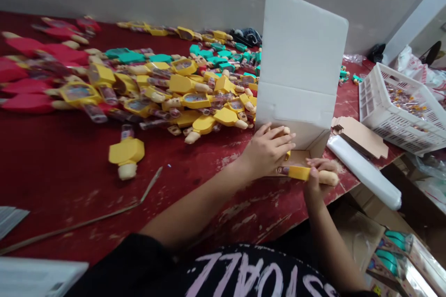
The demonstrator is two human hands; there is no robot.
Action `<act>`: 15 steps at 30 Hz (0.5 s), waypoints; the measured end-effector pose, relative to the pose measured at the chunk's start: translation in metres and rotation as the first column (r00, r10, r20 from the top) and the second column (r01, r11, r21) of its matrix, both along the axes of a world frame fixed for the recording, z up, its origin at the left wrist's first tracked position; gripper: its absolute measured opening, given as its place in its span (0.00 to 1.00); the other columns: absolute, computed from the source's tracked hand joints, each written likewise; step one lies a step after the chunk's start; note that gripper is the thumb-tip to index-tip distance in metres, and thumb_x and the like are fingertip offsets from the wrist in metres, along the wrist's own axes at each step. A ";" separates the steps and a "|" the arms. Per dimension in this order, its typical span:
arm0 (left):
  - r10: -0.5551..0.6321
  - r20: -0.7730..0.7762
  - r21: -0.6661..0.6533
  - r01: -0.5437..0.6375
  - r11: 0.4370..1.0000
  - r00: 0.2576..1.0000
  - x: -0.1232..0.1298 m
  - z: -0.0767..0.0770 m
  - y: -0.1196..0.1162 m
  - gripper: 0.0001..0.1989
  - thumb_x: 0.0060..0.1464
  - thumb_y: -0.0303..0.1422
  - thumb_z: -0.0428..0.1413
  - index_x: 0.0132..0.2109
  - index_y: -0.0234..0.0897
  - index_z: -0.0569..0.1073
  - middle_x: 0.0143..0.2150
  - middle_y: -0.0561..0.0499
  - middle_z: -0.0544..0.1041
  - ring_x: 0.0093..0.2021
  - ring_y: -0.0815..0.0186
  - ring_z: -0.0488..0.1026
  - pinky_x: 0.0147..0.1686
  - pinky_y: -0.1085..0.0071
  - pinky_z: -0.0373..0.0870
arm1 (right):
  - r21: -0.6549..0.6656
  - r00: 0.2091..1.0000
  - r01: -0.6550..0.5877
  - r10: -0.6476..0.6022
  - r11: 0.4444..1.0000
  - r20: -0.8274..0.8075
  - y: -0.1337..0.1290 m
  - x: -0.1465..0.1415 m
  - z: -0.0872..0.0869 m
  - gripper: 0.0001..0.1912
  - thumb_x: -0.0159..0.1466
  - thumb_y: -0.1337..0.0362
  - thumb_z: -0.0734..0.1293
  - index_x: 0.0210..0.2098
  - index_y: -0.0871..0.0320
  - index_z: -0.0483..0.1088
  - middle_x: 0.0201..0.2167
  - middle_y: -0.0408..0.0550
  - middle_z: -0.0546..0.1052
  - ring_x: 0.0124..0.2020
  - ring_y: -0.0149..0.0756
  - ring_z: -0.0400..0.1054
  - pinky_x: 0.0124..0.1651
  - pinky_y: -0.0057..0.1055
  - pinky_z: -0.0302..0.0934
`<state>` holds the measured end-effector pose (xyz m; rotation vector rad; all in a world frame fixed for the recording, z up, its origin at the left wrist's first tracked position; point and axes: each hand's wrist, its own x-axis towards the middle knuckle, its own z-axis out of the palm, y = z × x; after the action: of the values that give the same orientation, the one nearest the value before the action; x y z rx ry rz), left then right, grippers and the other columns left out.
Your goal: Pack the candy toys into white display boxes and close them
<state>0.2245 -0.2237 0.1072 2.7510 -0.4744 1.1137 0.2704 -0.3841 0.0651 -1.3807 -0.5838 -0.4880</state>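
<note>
A cardboard box (303, 69) with a tall white lid raised stands on the red table. My left hand (266, 151) reaches over the box's left side, its fingers bent over a yellow toy with a pale knobbed end, mostly hidden beneath them. In my right hand (317, 176), at the box's front right, a yellow toy (298, 173) is pinched between thumb and fingers; its clear tube points left and its pale end right. Left of the box lies a heap of yellow toys (183, 84). One yellow toy (126, 151) lies apart, nearer me.
Red toys (28, 86) lie far left, green ones (218, 60) behind the heap. On the right are a white crate (393, 106), flat cardboard pieces (362, 137) and a plastic roll (364, 171). Packed boxes (400, 260) stand below the table's edge.
</note>
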 end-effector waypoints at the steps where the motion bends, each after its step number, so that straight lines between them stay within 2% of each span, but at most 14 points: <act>1: -0.005 -0.032 0.004 0.005 1.000 0.999 0.001 -0.003 0.004 0.13 0.58 0.30 0.46 0.46 0.37 0.73 0.53 0.51 0.73 0.52 0.53 0.69 0.51 0.49 0.63 | -0.033 0.997 -0.035 0.037 0.999 0.067 0.003 0.001 -0.005 0.07 0.58 0.68 0.63 0.29 0.55 0.57 0.28 0.41 0.66 0.32 0.33 0.67 0.40 0.39 0.66; 4: -0.011 -0.054 -0.024 0.009 1.000 0.999 0.001 -0.006 0.008 0.15 0.58 0.30 0.45 0.47 0.37 0.73 0.54 0.51 0.72 0.54 0.54 0.68 0.52 0.50 0.61 | -0.172 0.974 -0.130 0.158 0.977 0.163 0.008 0.003 -0.016 0.08 0.58 0.71 0.62 0.29 0.55 0.56 0.26 0.40 0.64 0.28 0.32 0.65 0.32 0.33 0.63; 7: -0.011 -0.063 -0.080 0.006 0.997 0.998 0.001 -0.005 0.006 0.15 0.60 0.32 0.44 0.47 0.38 0.73 0.53 0.52 0.73 0.54 0.55 0.68 0.53 0.51 0.60 | -0.239 0.976 -0.114 0.153 0.964 0.155 0.011 0.002 -0.020 0.09 0.57 0.71 0.62 0.28 0.54 0.55 0.22 0.38 0.59 0.23 0.30 0.59 0.26 0.29 0.58; 9: -0.016 -0.069 -0.121 0.007 0.993 0.997 0.001 -0.003 0.004 0.17 0.61 0.34 0.43 0.47 0.38 0.74 0.53 0.52 0.73 0.54 0.56 0.68 0.53 0.52 0.59 | -0.300 0.966 -0.119 0.180 0.946 0.184 0.015 -0.004 -0.020 0.08 0.57 0.68 0.62 0.28 0.53 0.55 0.22 0.39 0.60 0.23 0.31 0.60 0.26 0.29 0.58; 10: -0.021 -0.074 -0.137 0.011 0.990 0.997 0.002 -0.002 0.004 0.18 0.61 0.35 0.42 0.46 0.38 0.74 0.52 0.52 0.73 0.54 0.56 0.68 0.53 0.52 0.58 | -0.353 0.943 -0.143 0.236 0.925 0.235 0.017 -0.008 -0.020 0.06 0.57 0.67 0.62 0.29 0.53 0.56 0.22 0.40 0.62 0.23 0.31 0.60 0.25 0.29 0.57; 12: -0.035 -0.085 -0.157 0.022 0.987 0.996 0.002 -0.002 0.005 0.19 0.61 0.35 0.40 0.46 0.38 0.74 0.52 0.52 0.73 0.54 0.55 0.68 0.52 0.53 0.57 | -0.450 0.849 -0.175 0.365 0.876 0.382 0.022 -0.017 -0.021 0.04 0.57 0.63 0.61 0.29 0.52 0.58 0.21 0.40 0.63 0.21 0.31 0.60 0.22 0.28 0.55; 13: -0.046 -0.089 -0.159 0.032 0.987 0.995 0.002 -0.003 0.005 0.20 0.61 0.35 0.39 0.46 0.38 0.74 0.53 0.51 0.73 0.54 0.55 0.68 0.52 0.54 0.57 | -0.465 0.814 -0.170 0.390 0.869 0.431 0.024 -0.020 -0.021 0.04 0.57 0.63 0.61 0.30 0.52 0.58 0.22 0.40 0.64 0.21 0.31 0.60 0.21 0.28 0.55; 14: -0.057 -0.087 -0.160 0.043 0.986 0.995 0.002 -0.003 0.006 0.20 0.61 0.34 0.38 0.47 0.38 0.74 0.53 0.51 0.73 0.55 0.56 0.67 0.52 0.54 0.56 | -0.442 0.822 -0.152 0.361 0.884 0.440 0.025 -0.021 -0.021 0.04 0.57 0.63 0.61 0.31 0.51 0.58 0.22 0.40 0.64 0.21 0.31 0.61 0.22 0.28 0.56; 15: -0.071 -0.076 -0.158 0.058 0.986 0.995 0.002 -0.004 0.007 0.21 0.61 0.34 0.38 0.47 0.38 0.74 0.53 0.51 0.72 0.55 0.56 0.67 0.53 0.55 0.55 | -0.385 0.871 -0.115 0.279 0.916 0.404 0.026 -0.019 -0.020 0.05 0.57 0.64 0.60 0.32 0.52 0.57 0.24 0.40 0.64 0.23 0.31 0.62 0.24 0.28 0.59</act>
<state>0.2261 -0.2170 0.1032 2.6153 -0.4428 0.9756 0.2511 -0.3582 0.0448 -1.5261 -1.2364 -0.5578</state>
